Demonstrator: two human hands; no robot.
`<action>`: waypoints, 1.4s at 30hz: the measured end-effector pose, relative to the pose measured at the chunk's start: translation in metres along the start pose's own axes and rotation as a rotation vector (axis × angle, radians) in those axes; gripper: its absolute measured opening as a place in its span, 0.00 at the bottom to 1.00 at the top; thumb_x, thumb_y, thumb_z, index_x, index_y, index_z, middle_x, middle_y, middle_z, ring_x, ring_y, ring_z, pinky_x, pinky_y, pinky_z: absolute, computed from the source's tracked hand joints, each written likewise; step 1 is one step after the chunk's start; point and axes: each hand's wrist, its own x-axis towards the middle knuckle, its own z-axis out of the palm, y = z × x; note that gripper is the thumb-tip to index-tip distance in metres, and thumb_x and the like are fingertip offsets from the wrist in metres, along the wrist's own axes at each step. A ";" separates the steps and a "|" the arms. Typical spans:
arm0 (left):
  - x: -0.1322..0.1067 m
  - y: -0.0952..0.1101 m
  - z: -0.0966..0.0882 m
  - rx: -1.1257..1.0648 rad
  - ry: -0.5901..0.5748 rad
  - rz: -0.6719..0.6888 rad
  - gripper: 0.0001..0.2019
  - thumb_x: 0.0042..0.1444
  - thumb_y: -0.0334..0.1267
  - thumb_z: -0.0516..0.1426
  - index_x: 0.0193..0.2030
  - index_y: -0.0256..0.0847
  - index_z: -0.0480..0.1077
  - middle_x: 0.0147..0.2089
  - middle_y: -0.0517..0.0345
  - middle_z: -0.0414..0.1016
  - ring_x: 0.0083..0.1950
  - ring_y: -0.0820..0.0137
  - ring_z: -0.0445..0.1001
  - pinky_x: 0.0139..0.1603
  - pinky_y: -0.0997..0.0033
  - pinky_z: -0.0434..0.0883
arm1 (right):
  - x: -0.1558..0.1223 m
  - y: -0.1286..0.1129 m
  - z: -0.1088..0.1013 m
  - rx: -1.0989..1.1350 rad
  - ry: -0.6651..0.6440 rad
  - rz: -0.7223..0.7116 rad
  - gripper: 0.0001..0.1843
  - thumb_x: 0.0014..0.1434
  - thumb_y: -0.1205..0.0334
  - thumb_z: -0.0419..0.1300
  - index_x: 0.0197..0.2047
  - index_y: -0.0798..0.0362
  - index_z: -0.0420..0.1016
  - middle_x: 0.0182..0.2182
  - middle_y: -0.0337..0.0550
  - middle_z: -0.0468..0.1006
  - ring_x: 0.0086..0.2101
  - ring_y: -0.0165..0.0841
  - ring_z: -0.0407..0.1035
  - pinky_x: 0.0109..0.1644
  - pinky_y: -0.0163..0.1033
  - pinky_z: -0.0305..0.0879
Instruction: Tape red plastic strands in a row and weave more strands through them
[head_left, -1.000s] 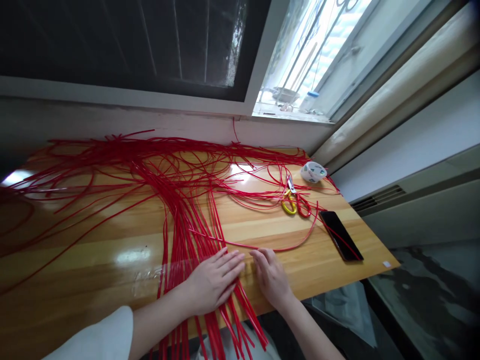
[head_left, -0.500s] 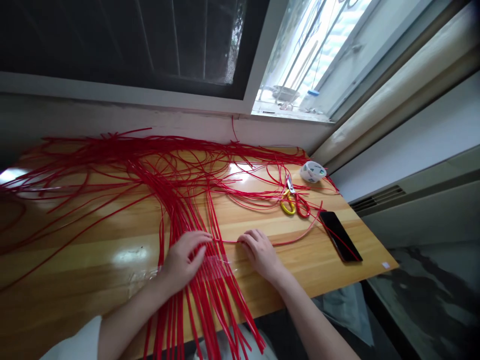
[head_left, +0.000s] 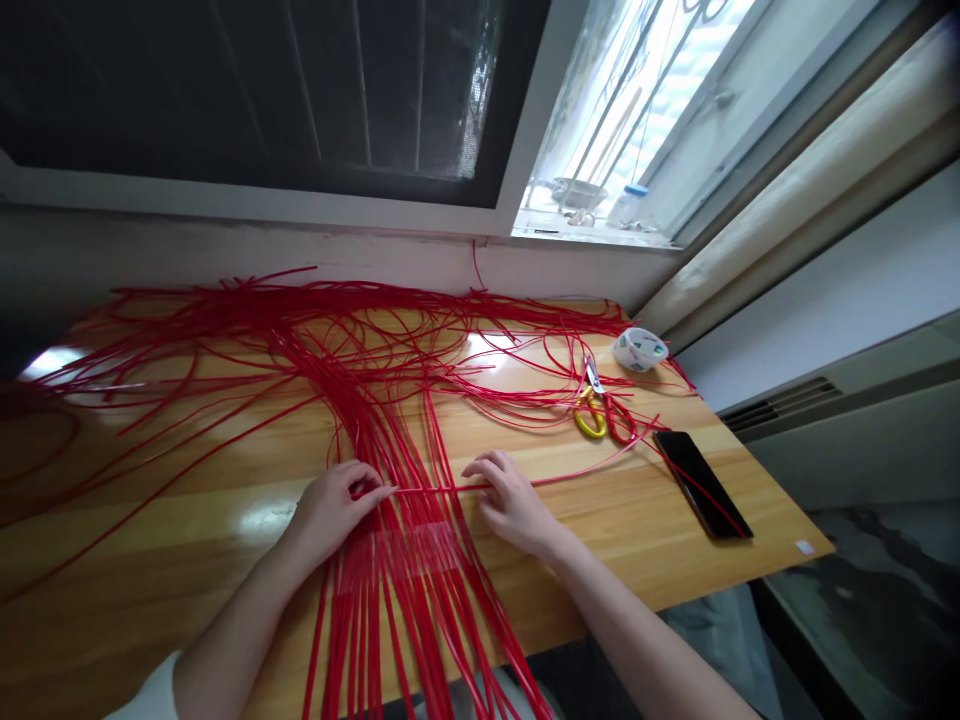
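Note:
A bundle of long red strands (head_left: 442, 640) runs down the table to its front edge, with clear tape (head_left: 424, 550) stuck across it. One red crosswise strand (head_left: 574, 477) lies over the bundle above the tape and curves off to the right. My left hand (head_left: 330, 510), at the bundle's left side, pinches this strand between thumb and fingertips. On the right side of the bundle is my right hand (head_left: 514, 505). Its fingers curl loosely, and the same strand passes between them and the thumb.
A tangled heap of red strands (head_left: 300, 305) lies along the wall. Scissors (head_left: 604, 405) with yellow and red handles, a tape roll (head_left: 640, 350) and a black phone (head_left: 701, 485) rest on the right of the wooden table (head_left: 187, 510). A window (head_left: 600, 130) is behind.
My left hand has moved left to the bundle's far side, drawing the crosswise strand over more of it. My right hand's fingers have loosened. The view has shifted slightly.

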 end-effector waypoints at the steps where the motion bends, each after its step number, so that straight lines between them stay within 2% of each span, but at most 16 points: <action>1: -0.001 0.001 -0.002 -0.049 -0.014 -0.023 0.16 0.51 0.52 0.55 0.26 0.41 0.69 0.27 0.61 0.70 0.29 0.71 0.66 0.31 0.72 0.62 | 0.003 -0.006 -0.002 -0.002 0.004 -0.006 0.19 0.46 0.77 0.53 0.42 0.53 0.68 0.39 0.45 0.68 0.42 0.35 0.61 0.47 0.41 0.59; 4: -0.001 0.006 -0.007 -0.111 -0.022 -0.034 0.17 0.49 0.53 0.56 0.23 0.40 0.67 0.22 0.64 0.66 0.25 0.74 0.63 0.27 0.74 0.59 | 0.019 -0.026 0.000 -0.014 -0.067 -0.106 0.14 0.52 0.70 0.56 0.43 0.52 0.69 0.38 0.44 0.71 0.40 0.34 0.63 0.45 0.39 0.60; 7: 0.002 0.014 -0.011 -0.120 -0.037 -0.019 0.16 0.48 0.50 0.57 0.21 0.39 0.66 0.20 0.65 0.63 0.23 0.75 0.60 0.25 0.75 0.57 | 0.039 -0.038 0.014 -0.035 -0.188 -0.218 0.11 0.56 0.61 0.57 0.43 0.53 0.70 0.34 0.44 0.73 0.36 0.33 0.65 0.40 0.36 0.60; 10: 0.011 0.020 -0.015 -0.246 -0.069 0.002 0.17 0.50 0.51 0.56 0.20 0.39 0.66 0.19 0.65 0.62 0.23 0.75 0.61 0.25 0.76 0.58 | 0.052 -0.039 0.032 -0.066 -0.209 -0.208 0.06 0.56 0.62 0.56 0.36 0.54 0.71 0.30 0.43 0.74 0.33 0.31 0.65 0.37 0.35 0.58; 11: 0.014 0.022 -0.016 -0.319 -0.043 -0.001 0.19 0.52 0.51 0.53 0.21 0.39 0.67 0.19 0.65 0.63 0.23 0.75 0.61 0.25 0.75 0.59 | 0.053 -0.037 0.037 -0.056 -0.197 -0.169 0.04 0.56 0.64 0.55 0.34 0.54 0.71 0.29 0.42 0.74 0.31 0.30 0.65 0.36 0.34 0.58; 13: 0.020 0.023 -0.013 -0.462 0.084 -0.025 0.22 0.57 0.52 0.46 0.24 0.39 0.68 0.21 0.62 0.65 0.24 0.73 0.64 0.27 0.74 0.62 | 0.053 -0.032 0.043 0.024 -0.172 -0.066 0.04 0.56 0.66 0.54 0.33 0.54 0.70 0.27 0.40 0.72 0.28 0.29 0.64 0.33 0.33 0.57; 15: 0.026 0.021 -0.007 -0.499 0.219 -0.029 0.21 0.59 0.50 0.42 0.29 0.39 0.69 0.26 0.59 0.70 0.29 0.71 0.68 0.32 0.72 0.65 | 0.050 -0.026 0.046 0.172 -0.152 0.040 0.05 0.57 0.65 0.53 0.33 0.53 0.69 0.25 0.38 0.71 0.26 0.27 0.63 0.31 0.32 0.56; 17: 0.029 0.017 0.003 -0.346 0.264 0.032 0.15 0.58 0.46 0.46 0.32 0.40 0.68 0.32 0.57 0.72 0.35 0.69 0.69 0.38 0.70 0.66 | 0.048 -0.021 0.047 0.361 -0.133 0.129 0.06 0.58 0.63 0.51 0.33 0.53 0.68 0.25 0.37 0.71 0.27 0.27 0.64 0.31 0.32 0.58; 19: 0.030 0.013 0.014 -0.079 0.259 0.122 0.08 0.54 0.41 0.51 0.32 0.40 0.67 0.34 0.55 0.71 0.39 0.66 0.68 0.42 0.66 0.65 | 0.047 -0.017 0.049 0.562 -0.100 0.209 0.07 0.59 0.59 0.51 0.33 0.53 0.67 0.24 0.37 0.71 0.27 0.28 0.65 0.32 0.33 0.59; 21: 0.031 0.009 0.022 0.147 0.264 0.177 0.05 0.52 0.37 0.52 0.30 0.40 0.68 0.35 0.53 0.70 0.41 0.63 0.66 0.44 0.62 0.64 | 0.049 -0.014 0.051 0.725 -0.064 0.270 0.09 0.57 0.56 0.52 0.33 0.52 0.65 0.23 0.36 0.70 0.25 0.27 0.65 0.31 0.33 0.60; 23: 0.031 0.007 0.027 0.264 0.288 0.184 0.05 0.52 0.37 0.53 0.32 0.40 0.68 0.36 0.52 0.70 0.42 0.61 0.65 0.45 0.61 0.63 | 0.050 -0.012 0.053 0.803 -0.045 0.305 0.11 0.56 0.53 0.54 0.33 0.52 0.65 0.22 0.36 0.70 0.23 0.27 0.64 0.29 0.33 0.60; 30: 0.037 0.008 0.030 0.388 0.311 0.086 0.08 0.51 0.41 0.55 0.36 0.39 0.69 0.39 0.50 0.69 0.43 0.60 0.65 0.46 0.61 0.63 | 0.049 -0.012 0.053 0.740 -0.071 0.266 0.08 0.57 0.57 0.54 0.33 0.53 0.66 0.23 0.36 0.71 0.25 0.27 0.65 0.31 0.33 0.62; 34: 0.041 0.012 0.031 0.463 0.331 0.009 0.12 0.50 0.47 0.56 0.33 0.39 0.69 0.37 0.49 0.68 0.42 0.59 0.65 0.45 0.60 0.62 | 0.048 -0.011 0.053 0.636 -0.067 0.245 0.08 0.57 0.58 0.53 0.33 0.53 0.68 0.25 0.37 0.72 0.28 0.28 0.66 0.34 0.34 0.62; 39: 0.042 0.015 0.030 0.464 0.318 -0.019 0.08 0.50 0.42 0.55 0.29 0.41 0.70 0.35 0.52 0.69 0.41 0.60 0.66 0.44 0.61 0.63 | 0.049 -0.012 0.052 0.597 -0.071 0.255 0.09 0.58 0.58 0.53 0.33 0.54 0.68 0.23 0.36 0.71 0.26 0.27 0.65 0.31 0.33 0.60; 42: 0.042 0.015 0.026 0.419 0.291 -0.031 0.09 0.50 0.41 0.54 0.26 0.40 0.71 0.32 0.51 0.70 0.39 0.60 0.67 0.43 0.61 0.63 | 0.049 -0.013 0.052 0.564 -0.073 0.262 0.09 0.58 0.57 0.53 0.33 0.54 0.69 0.23 0.36 0.72 0.26 0.27 0.65 0.30 0.32 0.60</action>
